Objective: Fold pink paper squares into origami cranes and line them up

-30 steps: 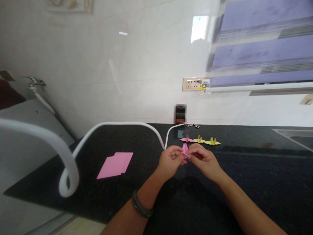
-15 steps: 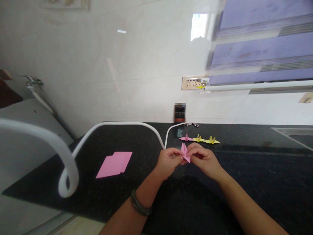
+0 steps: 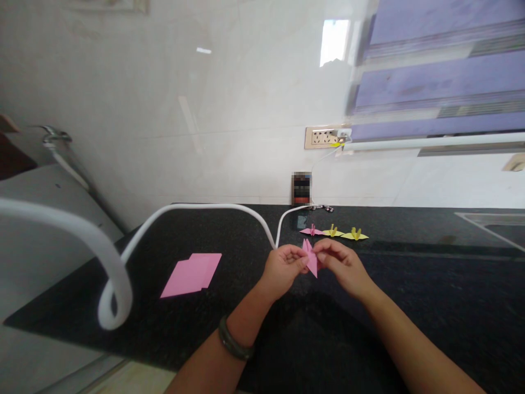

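Observation:
A piece of folded pink origami paper is held up over the dark countertop, one point downward and two narrow points at the top. My left hand pinches its left side between thumb and fingers. On the other side, my right hand has thumb and forefinger closed at the paper's right edge; its fingertips partly cover that edge. Just behind the hands stand a pink paper crane and two yellow paper cranes, a middle one and a right one, in a row.
Pink paper sheets lie overlapping on the left of the black countertop. A white bendy holder arm loops across the left and middle. A phone-like device leans against the wall under a socket. A sink edge is at right.
The folded pink paper has turned slightly, its lower point now longer and further down. My right fingers have shifted back toward its right edge. The cranes and sheets stay put.

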{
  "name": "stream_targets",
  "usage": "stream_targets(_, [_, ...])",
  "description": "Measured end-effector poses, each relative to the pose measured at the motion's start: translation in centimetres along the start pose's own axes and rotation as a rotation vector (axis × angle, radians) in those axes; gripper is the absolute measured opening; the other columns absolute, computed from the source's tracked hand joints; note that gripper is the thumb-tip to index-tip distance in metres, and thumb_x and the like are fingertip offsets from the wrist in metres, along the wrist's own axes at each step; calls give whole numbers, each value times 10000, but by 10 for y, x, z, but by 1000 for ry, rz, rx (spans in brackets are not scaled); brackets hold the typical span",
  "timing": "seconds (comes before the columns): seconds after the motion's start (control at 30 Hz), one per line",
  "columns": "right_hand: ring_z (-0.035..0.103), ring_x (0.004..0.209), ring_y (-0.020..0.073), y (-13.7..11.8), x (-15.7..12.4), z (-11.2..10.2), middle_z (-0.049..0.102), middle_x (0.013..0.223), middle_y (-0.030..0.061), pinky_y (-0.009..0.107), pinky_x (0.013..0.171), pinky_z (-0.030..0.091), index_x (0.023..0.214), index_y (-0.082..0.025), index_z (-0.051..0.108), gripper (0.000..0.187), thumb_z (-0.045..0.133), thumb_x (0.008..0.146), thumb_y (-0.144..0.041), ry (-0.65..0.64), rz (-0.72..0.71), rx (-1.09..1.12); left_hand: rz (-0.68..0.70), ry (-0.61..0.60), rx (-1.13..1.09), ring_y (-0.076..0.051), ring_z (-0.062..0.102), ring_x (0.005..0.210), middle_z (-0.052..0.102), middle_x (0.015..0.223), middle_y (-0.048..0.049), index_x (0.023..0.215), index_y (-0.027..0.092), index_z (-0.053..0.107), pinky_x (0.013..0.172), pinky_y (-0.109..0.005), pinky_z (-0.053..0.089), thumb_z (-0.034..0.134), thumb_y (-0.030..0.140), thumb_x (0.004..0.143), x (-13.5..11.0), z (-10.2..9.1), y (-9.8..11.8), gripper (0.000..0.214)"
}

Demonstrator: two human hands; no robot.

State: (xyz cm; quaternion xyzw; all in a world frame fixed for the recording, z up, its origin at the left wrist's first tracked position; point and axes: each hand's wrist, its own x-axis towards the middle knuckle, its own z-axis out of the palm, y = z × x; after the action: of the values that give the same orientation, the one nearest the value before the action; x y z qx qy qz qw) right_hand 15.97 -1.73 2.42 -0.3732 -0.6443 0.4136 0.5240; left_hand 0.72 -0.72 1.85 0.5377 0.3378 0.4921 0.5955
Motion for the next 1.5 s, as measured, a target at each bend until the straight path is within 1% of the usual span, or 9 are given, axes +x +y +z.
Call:
stream_targets(0.13, [496, 557, 100, 3, 1, 4, 546, 704, 8, 238, 521, 420, 866, -173, 534, 203, 525, 740, -332, -32, 148, 58, 61, -1, 40, -83, 536, 539, 550, 596, 7, 755, 120, 515, 557, -224, 453, 615, 231, 647, 2, -2, -4, 185])
stream_targets(0.23, [490, 524, 94, 5, 2, 3, 550, 644, 8, 232, 510, 405, 758, -149, 538, 219, 524, 738, -367, -109, 162, 17, 108, -19, 68, -83, 537, 562, 551, 626, 12, 780, 142, 483, 565, -217, 444, 600, 229, 663, 2, -3, -6, 187])
stream_targets(0.43, [488, 499, 87, 7, 2, 0, 560, 643, 4, 226, 502, 401, 738, -152, 538, 240, 543, 717, -391, -124, 167, -39, 100, -14, 97, -95, 548, 583, 592, 681, -9, 925, 151, 457, 570, -221, 435, 598, 218, 665, 2, -2, -7, 303])
stream_targets(0.7, [496, 508, 97, 8, 1, 5, 542, 597, -3, 226, 502, 411, 699, -156, 533, 246, 519, 729, -400, -52, 116, -116, 6, 16, 157, -100, 527, 563, 580, 640, -25, 798, 111, 559, 535, -214, 413, 585, 331, 662, 2, -3, -6, 260])
stream_targets(0.83, [504, 524, 103, 7, 0, 8, 545, 607, 1, 227, 506, 416, 699, -157, 530, 247, 509, 734, -402, -45, 92, -156, 45, -26, 260, -96, 504, 552, 570, 628, -24, 745, 108, 573, 522, -206, 389, 537, 368, 697, 0, -3, -5, 267])
stream_targets(1.03, [489, 504, 98, 7, -1, 10, 527, 585, -10, 217, 482, 390, 685, -162, 523, 254, 456, 772, -391, -71, 57, -285, 141, 36, 489, -93, 474, 525, 534, 567, -2, 689, 127, 570, 499, -199, 356, 441, 370, 757, 0, -7, -9, 284])
stream_targets(1.27, [420, 485, 98, 10, -5, 18, 464, 516, -22, 214, 464, 327, 587, -171, 485, 251, 446, 783, -324, 87, -90, -573, 168, 72, 576, -103, 505, 553, 567, 607, -13, 727, 135, 585, 510, -202, 381, 435, 375, 760, 4, -10, -16, 285])
stream_targets(1.43, [436, 520, 110, 14, -5, 20, 482, 570, -8, 226, 493, 338, 633, -172, 513, 203, 452, 774, -305, 218, -123, -662, 244, 278, 502, -134, 567, 697, 617, 776, -57, 833, 133, 600, 637, -234, 447, 570, 325, 673, 2, -4, -12, 251])
stream_targets(1.5, [452, 554, 116, 12, -5, 21, 494, 616, 2, 233, 522, 357, 654, -173, 510, 163, 465, 766, -283, 234, -151, -670, 250, 218, 490, -142, 577, 712, 628, 799, -67, 820, 138, 624, 652, -244, 456, 542, 317, 699, 0, -2, -9, 231])
